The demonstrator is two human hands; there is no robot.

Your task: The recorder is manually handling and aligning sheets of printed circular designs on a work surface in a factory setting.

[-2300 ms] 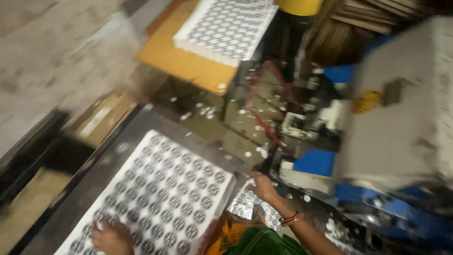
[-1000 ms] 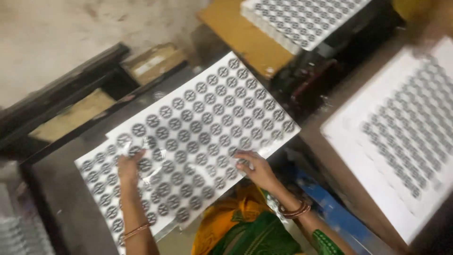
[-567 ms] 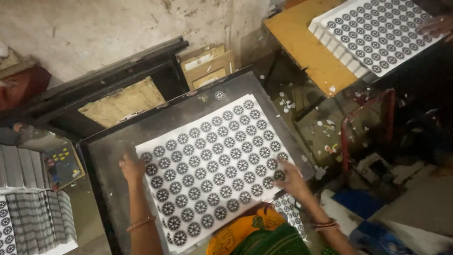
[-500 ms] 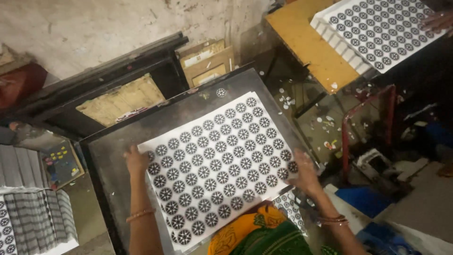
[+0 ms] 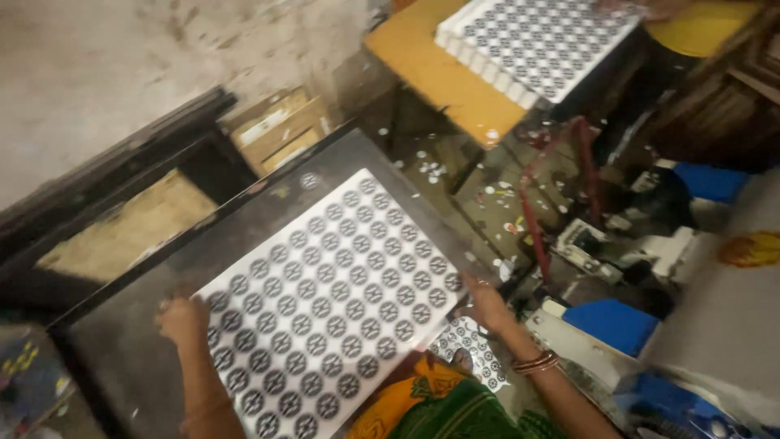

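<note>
A large white sheet (image 5: 329, 297) printed with rows of dark round emblems lies flat on a dark metal tray table (image 5: 138, 358). My left hand (image 5: 185, 319) rests on the sheet's left edge, fingers curled over it. My right hand (image 5: 486, 299), with bangles at the wrist, presses the sheet's right corner at the table's edge. A smaller piece of the same printed sheet (image 5: 470, 348) hangs below that corner, over my orange and green clothing (image 5: 431, 406).
A stack of similar printed sheets (image 5: 532, 45) sits on an orange-topped table (image 5: 443, 77) at the back. A machine with blue and white parts (image 5: 642, 325) stands to the right. Cardboard boxes (image 5: 276, 130) and paper scraps on the floor (image 5: 431, 167) lie beyond the tray.
The sheet was carried in the air, then laid flat on the dark tray. Both hands have stayed at its left and right edges while the view swung right.
</note>
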